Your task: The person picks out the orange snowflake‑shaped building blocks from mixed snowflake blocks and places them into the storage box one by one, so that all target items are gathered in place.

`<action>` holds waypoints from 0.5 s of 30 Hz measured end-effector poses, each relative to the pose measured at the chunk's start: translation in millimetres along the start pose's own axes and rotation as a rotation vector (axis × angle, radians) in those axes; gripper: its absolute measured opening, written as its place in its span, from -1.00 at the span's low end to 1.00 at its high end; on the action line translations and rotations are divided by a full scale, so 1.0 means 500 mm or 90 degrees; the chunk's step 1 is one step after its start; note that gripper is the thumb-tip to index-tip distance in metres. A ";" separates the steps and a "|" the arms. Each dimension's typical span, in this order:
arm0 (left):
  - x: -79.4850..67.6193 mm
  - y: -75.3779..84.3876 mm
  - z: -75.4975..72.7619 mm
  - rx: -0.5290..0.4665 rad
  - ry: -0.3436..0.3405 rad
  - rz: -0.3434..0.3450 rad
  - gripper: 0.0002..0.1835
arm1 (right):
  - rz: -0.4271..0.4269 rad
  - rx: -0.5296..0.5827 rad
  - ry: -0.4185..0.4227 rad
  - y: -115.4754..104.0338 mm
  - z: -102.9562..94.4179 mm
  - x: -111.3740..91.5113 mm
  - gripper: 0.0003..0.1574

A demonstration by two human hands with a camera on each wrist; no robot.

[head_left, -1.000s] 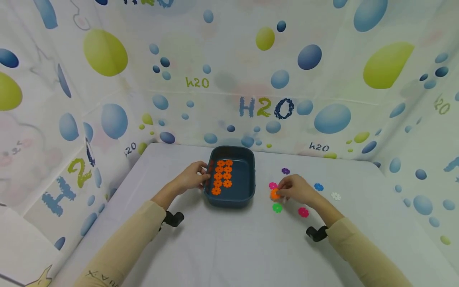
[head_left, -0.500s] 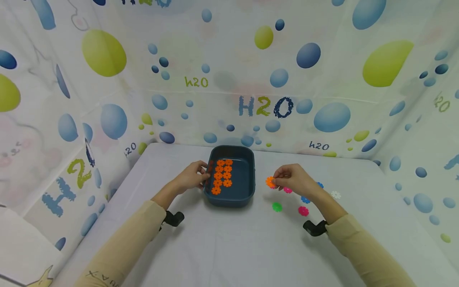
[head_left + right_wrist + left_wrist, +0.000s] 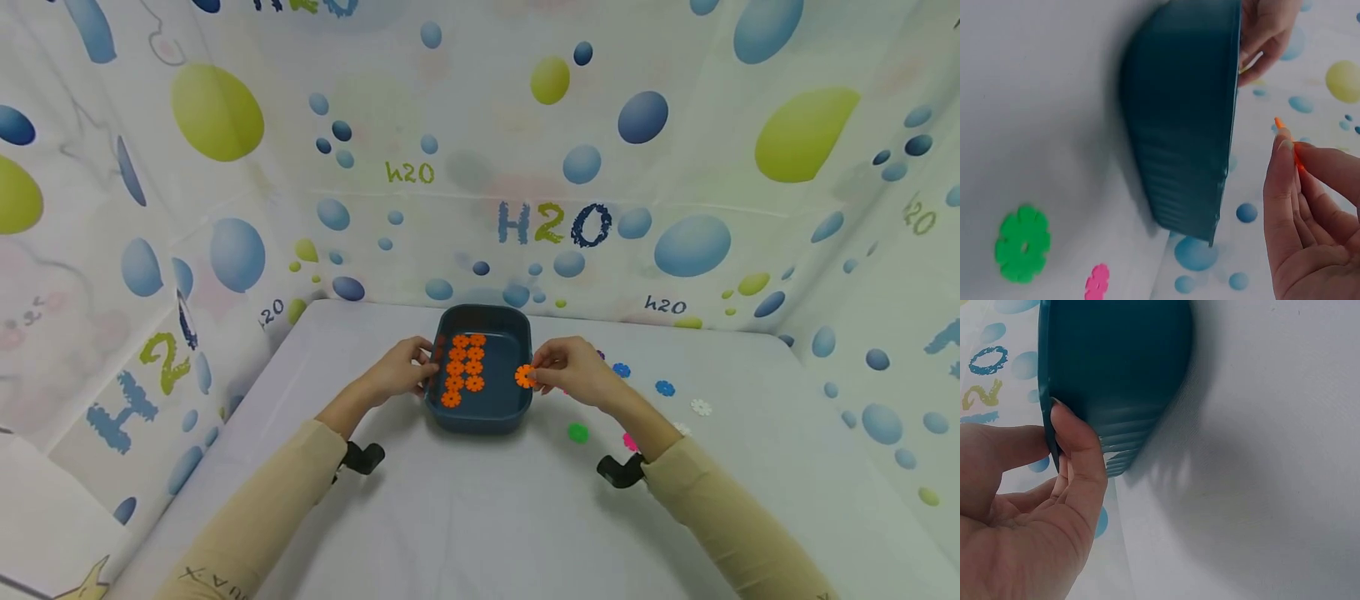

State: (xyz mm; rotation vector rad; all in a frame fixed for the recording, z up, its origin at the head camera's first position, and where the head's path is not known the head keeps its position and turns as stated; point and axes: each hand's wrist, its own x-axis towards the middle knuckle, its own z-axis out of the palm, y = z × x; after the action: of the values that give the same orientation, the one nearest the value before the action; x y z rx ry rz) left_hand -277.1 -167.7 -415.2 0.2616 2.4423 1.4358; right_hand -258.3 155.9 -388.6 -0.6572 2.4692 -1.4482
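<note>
A dark teal plastic bin [image 3: 506, 421] stands on the white table, with orange flower-shaped discs [image 3: 455, 367] laid in two columns along its left side. My left hand [image 3: 399, 368] pinches the bin's left rim between thumb and fingers; the left wrist view shows this grip on the rim [image 3: 1044, 375]. Over the bin's right rim, my right hand [image 3: 572, 371] pinches one orange flower-shaped disc [image 3: 523, 376] between thumb and fingertips. In the right wrist view that disc [image 3: 1279, 123] appears edge-on, apart from the bin wall [image 3: 1179, 125].
Right of the bin lie loose flower discs: a green one [image 3: 578, 432], blue ones [image 3: 665, 388], a white one [image 3: 701, 407] and a pink one [image 3: 630, 442] partly behind the right arm. A patterned curtain [image 3: 465, 208] closes the back and sides.
My right hand has lifted the orange disc from among the loose discs and carried it left to the bin's right rim. The left hand and bin have stayed in place.
</note>
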 end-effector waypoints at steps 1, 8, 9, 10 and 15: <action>0.000 0.000 0.000 -0.001 0.000 0.001 -0.58 | -0.003 -0.001 -0.003 -0.004 0.005 0.005 -0.91; -0.002 0.001 -0.001 -0.001 0.000 0.001 -0.58 | -0.014 -0.041 -0.036 -0.019 0.041 0.034 -0.93; -0.002 0.002 -0.001 -0.001 0.000 0.002 -0.58 | -0.016 -0.046 -0.042 -0.020 0.046 0.038 -0.93; -0.002 0.002 -0.001 -0.001 0.001 0.003 -0.59 | -0.015 -0.049 -0.045 -0.022 0.050 0.042 -0.94; -0.002 0.002 0.000 -0.005 -0.002 0.010 -0.58 | -0.019 -0.056 -0.067 -0.022 0.072 0.061 -0.95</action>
State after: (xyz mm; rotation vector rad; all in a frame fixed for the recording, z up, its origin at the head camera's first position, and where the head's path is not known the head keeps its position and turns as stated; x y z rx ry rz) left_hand -276.1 -167.6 -414.3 0.2819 2.4367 1.4495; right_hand -268.1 109.0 -395.5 -0.7705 2.4637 -1.2861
